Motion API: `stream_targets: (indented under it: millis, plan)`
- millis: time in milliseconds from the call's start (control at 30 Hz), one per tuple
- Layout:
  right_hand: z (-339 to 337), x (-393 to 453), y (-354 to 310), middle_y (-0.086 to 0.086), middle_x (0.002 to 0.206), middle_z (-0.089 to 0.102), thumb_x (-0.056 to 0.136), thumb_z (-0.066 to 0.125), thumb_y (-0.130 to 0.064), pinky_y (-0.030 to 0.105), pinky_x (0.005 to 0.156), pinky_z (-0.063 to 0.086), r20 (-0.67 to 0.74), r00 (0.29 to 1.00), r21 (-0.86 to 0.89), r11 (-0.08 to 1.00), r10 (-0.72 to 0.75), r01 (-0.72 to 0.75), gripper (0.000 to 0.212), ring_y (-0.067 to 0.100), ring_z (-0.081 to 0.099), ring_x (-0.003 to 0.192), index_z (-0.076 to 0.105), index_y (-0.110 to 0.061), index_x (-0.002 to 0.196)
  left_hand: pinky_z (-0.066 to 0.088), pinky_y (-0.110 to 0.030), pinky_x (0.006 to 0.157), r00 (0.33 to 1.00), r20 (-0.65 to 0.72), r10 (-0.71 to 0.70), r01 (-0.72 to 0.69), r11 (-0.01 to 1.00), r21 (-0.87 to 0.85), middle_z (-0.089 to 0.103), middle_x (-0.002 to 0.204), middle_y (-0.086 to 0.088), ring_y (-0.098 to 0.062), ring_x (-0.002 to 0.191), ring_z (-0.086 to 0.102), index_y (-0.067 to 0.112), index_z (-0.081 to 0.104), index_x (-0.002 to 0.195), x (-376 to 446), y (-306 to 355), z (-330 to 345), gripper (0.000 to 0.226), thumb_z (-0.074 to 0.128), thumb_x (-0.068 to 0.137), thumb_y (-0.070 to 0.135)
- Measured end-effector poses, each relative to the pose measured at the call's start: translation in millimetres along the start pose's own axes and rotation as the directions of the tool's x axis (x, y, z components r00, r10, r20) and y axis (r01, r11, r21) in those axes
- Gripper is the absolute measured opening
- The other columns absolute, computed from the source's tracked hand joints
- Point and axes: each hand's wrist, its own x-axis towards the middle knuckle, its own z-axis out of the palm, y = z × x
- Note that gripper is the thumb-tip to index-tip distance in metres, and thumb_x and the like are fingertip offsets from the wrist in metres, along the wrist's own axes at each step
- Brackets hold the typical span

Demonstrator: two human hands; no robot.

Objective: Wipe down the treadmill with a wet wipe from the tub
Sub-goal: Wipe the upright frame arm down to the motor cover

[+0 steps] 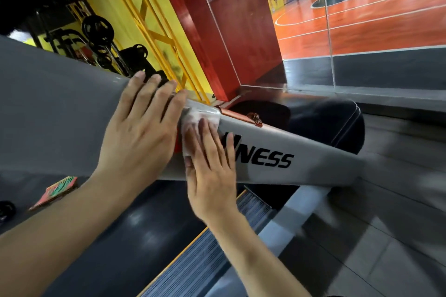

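Here the right hand (212,171) presses the wipe (193,125) with straight fingers against the treadmill (277,147) arm's upper edge, the left hand (142,128) flat beside it holding nothing, so the wipe, merely pinned, could bunch or slip free.

Bright, even indoor light, with no hard shadows. The orange court floor (362,14) behind the glass pane (376,31) shines with pale reflections, and the pane carries faint glare. Motion blur smears the lower right corner and the grey floor (398,236) there. The top left corner is dim. Wide-angle distortion bends and tilts straight lines toward the edges
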Motion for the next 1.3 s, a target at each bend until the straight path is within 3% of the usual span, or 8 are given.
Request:
stream_targets:
  millis: [167, 433, 533, 700, 833, 1000, 1167, 1300]
  plan:
    - [-19, -7, 70, 0.01, 0.16, 0.037, 0.106, 0.04, -0.009, 0.055, 0.121, 0.026, -0.108, 0.966, 0.006, 0.972, 0.233, -0.234, 0.047, 0.021, 0.029, 0.151, 0.038, -0.003, 0.152, 0.024, -0.057, 0.121, 1.0, 0.023, 0.004, -0.004, 1.0, 0.014, 0.05, 0.144, -0.023, -0.043, 0.14, 0.042, 0.0, 0.045, 0.144, -1, 1, 2, 0.044, 0.041, 0.103, 0.015]
    - [-35, 64, 77, 0.004, 0.12, 0.069, 0.102, 0.037, -0.015, 0.046, 0.124, 0.021, 0.021, 0.991, 0.108, 0.985, 0.13, -0.132, 0.036, 0.016, 0.059, 0.119, 0.064, -0.012, 0.125, 0.023, -0.056, 0.121, 0.998, 0.036, -0.049, 0.049, 0.999, 0.019, 0.051, 0.14, -0.022, -0.043, 0.136, 0.044, 0.002, 0.046, 0.141, 0, 6, 1, 0.043, 0.032, 0.104, 0.019]
    - [-30, 75, 58, 0.002, 0.128, 0.067, 0.104, 0.037, -0.018, 0.04, 0.125, 0.019, 0.107, 0.994, 0.224, 0.974, -0.005, -0.019, 0.037, 0.014, 0.056, 0.126, 0.063, -0.011, 0.13, 0.024, -0.056, 0.121, 0.997, 0.031, -0.076, 0.074, 0.997, 0.036, 0.052, 0.136, -0.022, -0.044, 0.133, 0.046, 0.003, 0.048, 0.138, 1, 12, 3, 0.042, 0.029, 0.104, 0.017]
    - [-36, 63, 61, 0.004, 0.137, 0.062, 0.103, 0.044, -0.011, 0.045, 0.124, 0.023, 0.02, 0.998, 0.06, 0.997, -0.058, 0.057, 0.036, 0.018, 0.053, 0.134, 0.059, -0.008, 0.136, 0.023, -0.057, 0.121, 0.993, 0.021, -0.12, 0.12, 0.993, 0.013, 0.054, 0.131, -0.022, -0.045, 0.129, 0.047, 0.003, 0.051, 0.132, 4, 16, 3, 0.042, 0.025, 0.102, 0.016]
    - [-41, 37, 58, 0.01, 0.142, 0.058, 0.099, 0.049, 0.003, 0.044, 0.119, 0.033, -0.013, 0.999, 0.051, 0.998, -0.032, 0.033, 0.042, 0.022, 0.048, 0.139, 0.055, -0.004, 0.14, 0.021, -0.058, 0.121, 0.993, 0.065, -0.099, 0.1, 0.995, -0.003, 0.052, 0.134, -0.023, -0.046, 0.131, 0.045, 0.002, 0.05, 0.134, 2, 15, 1, 0.039, 0.044, 0.099, 0.017]
    - [-60, 40, 105, 0.008, 0.136, 0.061, 0.096, 0.045, 0.006, 0.037, 0.113, 0.041, -0.107, 0.971, 0.131, 0.971, 0.216, -0.201, 0.044, 0.021, 0.054, 0.129, 0.057, -0.005, 0.137, 0.02, -0.058, 0.121, 0.992, 0.066, -0.107, 0.107, 0.994, -0.008, 0.052, 0.134, -0.023, -0.046, 0.132, 0.044, 0.002, 0.05, 0.134, 3, 15, 2, 0.039, 0.053, 0.099, 0.019]
    - [-37, 9, 145, -0.01, 0.147, 0.049, 0.104, 0.038, -0.003, 0.033, 0.121, 0.03, 0.099, 0.909, 0.206, 0.885, 0.405, -0.417, 0.046, 0.005, 0.039, 0.141, 0.052, -0.018, 0.145, 0.018, -0.058, 0.122, 0.991, 0.07, -0.114, 0.115, 0.993, -0.01, 0.051, 0.135, -0.023, -0.046, 0.133, 0.043, 0.002, 0.049, 0.136, 2, 16, 2, 0.039, 0.047, 0.102, 0.019]
    - [-28, -35, 174, 0.002, 0.158, 0.04, 0.102, 0.039, 0.002, 0.048, 0.122, 0.028, -0.085, 0.732, 0.208, 0.73, 0.676, -0.651, 0.052, 0.017, 0.032, 0.149, 0.042, -0.013, 0.152, 0.018, -0.058, 0.122, 0.991, 0.076, -0.111, 0.111, 0.994, -0.001, 0.051, 0.135, -0.024, -0.046, 0.133, 0.043, 0.001, 0.048, 0.137, 2, 16, 4, 0.039, 0.038, 0.103, 0.019]
